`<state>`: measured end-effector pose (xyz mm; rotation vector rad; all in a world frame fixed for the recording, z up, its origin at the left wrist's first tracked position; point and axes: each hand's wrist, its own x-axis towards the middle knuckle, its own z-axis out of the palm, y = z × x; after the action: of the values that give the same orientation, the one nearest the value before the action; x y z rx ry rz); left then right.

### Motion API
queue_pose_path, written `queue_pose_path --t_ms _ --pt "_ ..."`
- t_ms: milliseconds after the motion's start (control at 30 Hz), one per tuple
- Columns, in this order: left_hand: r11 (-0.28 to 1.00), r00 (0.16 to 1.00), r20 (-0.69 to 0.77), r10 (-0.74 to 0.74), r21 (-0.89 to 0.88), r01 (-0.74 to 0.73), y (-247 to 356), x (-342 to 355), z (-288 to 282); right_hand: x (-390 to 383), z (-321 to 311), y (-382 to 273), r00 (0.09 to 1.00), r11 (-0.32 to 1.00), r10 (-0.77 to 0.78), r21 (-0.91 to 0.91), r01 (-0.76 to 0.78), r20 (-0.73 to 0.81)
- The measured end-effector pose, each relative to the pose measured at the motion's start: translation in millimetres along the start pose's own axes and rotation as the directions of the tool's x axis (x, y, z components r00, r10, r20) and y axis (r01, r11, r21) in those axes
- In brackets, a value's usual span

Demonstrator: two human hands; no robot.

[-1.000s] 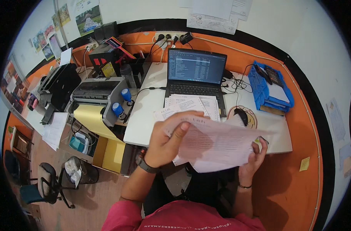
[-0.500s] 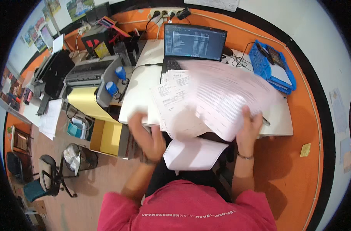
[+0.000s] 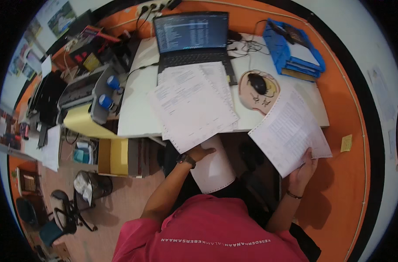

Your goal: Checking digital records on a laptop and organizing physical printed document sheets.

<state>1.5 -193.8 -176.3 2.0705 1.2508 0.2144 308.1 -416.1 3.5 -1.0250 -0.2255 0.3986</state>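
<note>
My right hand [image 3: 302,171] is closed on the lower edge of printed sheets of perforated paper [image 3: 290,131], held tilted over the desk's front right corner. A small dark, pen-like tip shows by its fingers. My left hand [image 3: 200,153], a dark watch on its wrist, lies with fingers stretched out on a blank perforated sheet [image 3: 214,168] over my lap. Just above it, a loose stack of printed perforated papers [image 3: 194,107] overhangs the desk's front edge and partly covers the laptop's [image 3: 192,32] keyboard.
On the white desk [image 3: 135,105] are a black mouse [image 3: 257,84] on a patterned mouse pad [image 3: 247,94], tangled cables and a blue document tray [image 3: 290,54]. A grey printer [image 3: 83,89] with yellow paper stands left. A waste bin [image 3: 100,181] and office chair [image 3: 61,212] are on the floor.
My right hand has moved right and down with the sheets, uncovering the mouse and pad. My left hand has come down onto the lap sheet. The printed stack now lies flatter. The view has shifted.
</note>
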Motion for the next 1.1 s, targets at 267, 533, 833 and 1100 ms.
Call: queue_pose_path --t_ms 267,533,833,1100 --pt "0.975 0.991 -0.072 0.112 -0.185 -0.124 -31.2 -26.0 -13.1 -66.6 -54.1 63.4 0.807 0.821 0.553 -0.302 -0.484 0.209" --pt "0.574 0.961 0.219 -0.169 -0.771 0.276 -64.7 -139.1 -34.4 -167.3 -37.2 159.0 0.808 0.612 0.525 -0.779 -0.137 0.27" --pt "0.186 0.928 0.269 -0.256 -0.929 0.321 -74.1 -139.2 -62.6 -144.1 0.3 168.4 0.737 0.567 0.558 -0.824 -0.003 0.381" --pt "0.673 0.959 0.183 -0.219 -0.683 0.284 -76.0 -237.2 -102.8 -198.9 14.4 141.0 0.544 0.753 0.612 -0.633 -0.18 0.573"
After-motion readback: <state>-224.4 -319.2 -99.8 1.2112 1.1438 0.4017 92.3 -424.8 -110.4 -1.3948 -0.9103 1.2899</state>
